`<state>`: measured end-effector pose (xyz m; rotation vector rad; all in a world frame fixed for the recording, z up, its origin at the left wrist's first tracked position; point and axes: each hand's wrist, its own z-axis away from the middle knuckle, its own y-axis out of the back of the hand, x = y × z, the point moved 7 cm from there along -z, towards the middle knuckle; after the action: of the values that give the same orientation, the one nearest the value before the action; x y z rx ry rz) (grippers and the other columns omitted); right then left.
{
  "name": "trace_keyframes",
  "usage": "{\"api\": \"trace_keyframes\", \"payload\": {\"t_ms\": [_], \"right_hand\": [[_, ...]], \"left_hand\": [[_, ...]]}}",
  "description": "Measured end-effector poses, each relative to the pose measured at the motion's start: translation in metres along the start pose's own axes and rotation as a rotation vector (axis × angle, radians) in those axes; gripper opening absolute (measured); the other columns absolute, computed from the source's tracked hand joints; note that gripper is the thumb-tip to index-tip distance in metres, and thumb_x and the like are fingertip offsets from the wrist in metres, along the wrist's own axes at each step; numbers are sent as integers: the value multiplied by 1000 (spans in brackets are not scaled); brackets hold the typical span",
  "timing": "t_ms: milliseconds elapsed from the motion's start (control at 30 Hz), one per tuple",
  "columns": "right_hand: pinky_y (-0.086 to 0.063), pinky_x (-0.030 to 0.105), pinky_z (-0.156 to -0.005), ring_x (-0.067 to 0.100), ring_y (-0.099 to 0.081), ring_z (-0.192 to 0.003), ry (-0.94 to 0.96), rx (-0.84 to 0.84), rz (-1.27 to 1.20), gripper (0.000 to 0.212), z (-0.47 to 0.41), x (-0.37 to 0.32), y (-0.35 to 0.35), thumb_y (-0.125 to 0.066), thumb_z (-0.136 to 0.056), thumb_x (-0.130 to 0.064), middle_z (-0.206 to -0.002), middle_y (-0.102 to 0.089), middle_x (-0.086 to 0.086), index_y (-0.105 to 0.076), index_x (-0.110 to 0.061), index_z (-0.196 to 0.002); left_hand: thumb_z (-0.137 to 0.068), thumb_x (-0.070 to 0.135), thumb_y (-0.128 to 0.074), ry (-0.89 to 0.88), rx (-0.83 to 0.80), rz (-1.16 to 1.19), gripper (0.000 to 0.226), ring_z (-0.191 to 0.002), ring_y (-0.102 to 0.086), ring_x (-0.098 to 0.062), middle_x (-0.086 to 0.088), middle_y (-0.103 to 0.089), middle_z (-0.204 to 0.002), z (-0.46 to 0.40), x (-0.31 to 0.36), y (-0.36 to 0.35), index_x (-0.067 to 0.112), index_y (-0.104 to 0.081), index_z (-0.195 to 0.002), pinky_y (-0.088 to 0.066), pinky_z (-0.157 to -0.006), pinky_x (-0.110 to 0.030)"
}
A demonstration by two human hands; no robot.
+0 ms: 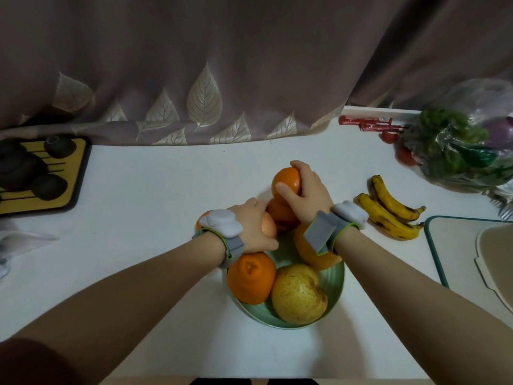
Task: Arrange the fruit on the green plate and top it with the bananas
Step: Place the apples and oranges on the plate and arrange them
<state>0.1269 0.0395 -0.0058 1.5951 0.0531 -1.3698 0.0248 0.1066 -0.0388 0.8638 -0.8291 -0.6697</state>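
Note:
A green plate point(331, 298) sits on the white table near the front edge. On it lie an orange point(251, 277), a yellow pear point(298, 293), a larger orange fruit point(305, 245) partly under my right wrist, and a reddish fruit point(281, 215) at the back. My right hand point(305, 190) grips another orange point(286, 182), held above the plate's far side. My left hand point(255, 226) closes over a pale pink apple point(269, 227) at the plate's left rim. Two spotted bananas point(388, 209) lie on the table to the right of the plate.
A black and yellow tray point(75, 173) with dark round items is at the far left. A plastic bag of greens point(455, 145) and red packets point(369, 122) sit at the back right. A green-rimmed board point(433, 245) lies right. A curtain hangs behind.

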Motion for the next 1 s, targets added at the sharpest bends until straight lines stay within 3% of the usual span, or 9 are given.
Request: {"api": "trace_keyframes", "payload": {"t_ms": [100, 200, 333, 533, 667, 767, 900, 1000], "right_hand": [[-29, 26, -79, 34, -50, -113, -55, 51, 56, 55, 4, -4, -8, -53, -89, -35, -132, -43, 16, -31, -18, -137], [-31, 29, -77, 36, -51, -109, -106, 45, 92, 55, 6, -5, -11, -50, -91, -36, -132, -42, 17, -29, -16, -137], [-32, 31, -79, 36, -51, -110, -136, 38, 110, 54, 7, -2, -4, -49, -90, -38, -130, -46, 18, -30, -15, -136], [-38, 33, -92, 25, -51, -108, -11, 18, -43, 57, 19, -9, 18, -66, -82, -26, -125, -50, 9, -39, -19, -131], [-42, 33, -95, 14, -47, -104, 43, 35, -95, 62, 32, -4, 46, -72, -77, -20, -117, -45, -6, -41, -21, -130], [-41, 36, -101, 12, -44, -112, 99, 36, -60, 63, 42, 2, 56, -73, -76, -16, -122, -43, -8, -40, -20, -130], [-42, 33, -99, 13, -45, -113, 101, 28, -54, 64, 54, 10, 59, -74, -75, -20, -123, -44, -9, -40, -23, -130], [-40, 27, -96, 8, -44, -111, 137, -4, -36, 64, 60, 11, 56, -75, -74, -22, -124, -46, -8, -43, -24, -129]], "left_hand": [[-63, 53, -65, -7, 47, -64, 57, -87, -55, -29, -4, -51, -106, 5, -1, 3, 19, -45, -105, -33, -60, -31], [-62, 56, -63, 7, 59, -126, 61, -96, -49, -30, -7, -53, -107, 3, -3, 1, 18, -46, -106, -34, -65, -34], [-65, 54, -62, 10, 78, -95, 63, -102, -42, -30, -9, -50, -111, -1, -3, -9, 17, -43, -112, -36, -73, -37], [-63, 59, -63, 47, 63, 9, 80, -117, -36, -34, -10, -35, -134, -12, -3, -14, 21, -35, -128, -40, -91, -45], [-62, 64, -65, -25, 53, 51, 86, -112, -45, -34, -11, -43, -128, -24, 18, -10, 19, -33, -129, -43, -87, -45], [-63, 56, -71, -8, 14, 132, 84, -108, -48, -37, -13, -46, -124, -29, 20, -13, 22, -32, -129, -45, -87, -44], [-67, 49, -70, -15, 8, 81, 78, -114, -39, -36, -11, -46, -126, -27, 17, -13, 21, -33, -129, -41, -92, -44], [-69, 44, -71, -13, -2, 157, 83, -115, -45, -37, -13, -44, -132, -26, 16, -16, 21, -28, -136, -40, -96, -42]]}}
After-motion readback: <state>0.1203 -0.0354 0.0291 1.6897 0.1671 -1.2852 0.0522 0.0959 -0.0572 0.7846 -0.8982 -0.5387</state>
